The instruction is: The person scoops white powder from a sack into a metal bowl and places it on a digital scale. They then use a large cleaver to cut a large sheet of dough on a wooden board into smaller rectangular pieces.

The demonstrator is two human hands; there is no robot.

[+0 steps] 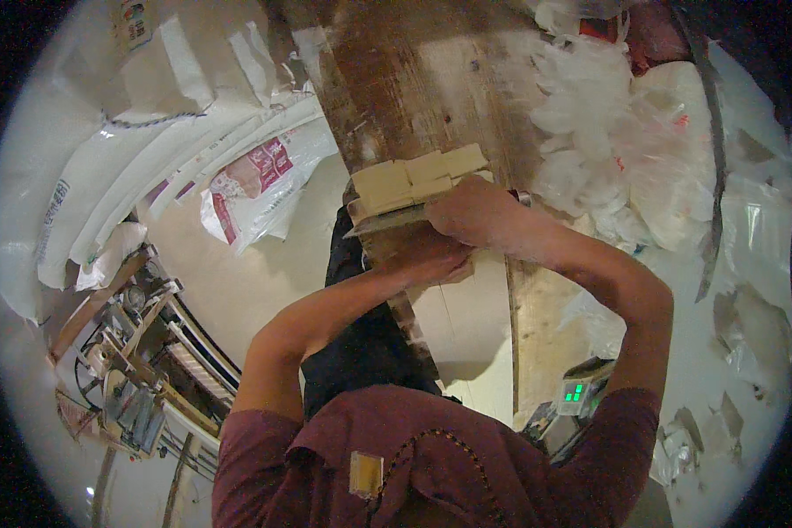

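Observation:
Before me, a yellowish layered stack of flat pieces point(422, 175), possibly dough sheets, lies across the wooden board point(402, 86). Along its near side runs a thin grey flat edge point(389, 222), perhaps a blade. My right hand point(468, 208) is curled at the right end of the stack and this edge, knuckles up; its fingertips are hidden. My left hand point(445, 261) lies just below it, nearer my body, partly covered by the right hand and in shadow. What its fingers hold cannot be seen. Below both hands is a smooth cream-coloured surface point(465, 323) with fine lines.
A pile of clear plastic bags point(587, 125) covers the right side. White woven sacks point(125, 158) are stacked at left, with a printed plastic bag point(257, 185) beside them. Machinery with rollers and a wheel point(138, 356) stands at lower left. A green-lit digital display point(573, 393) is near my right elbow.

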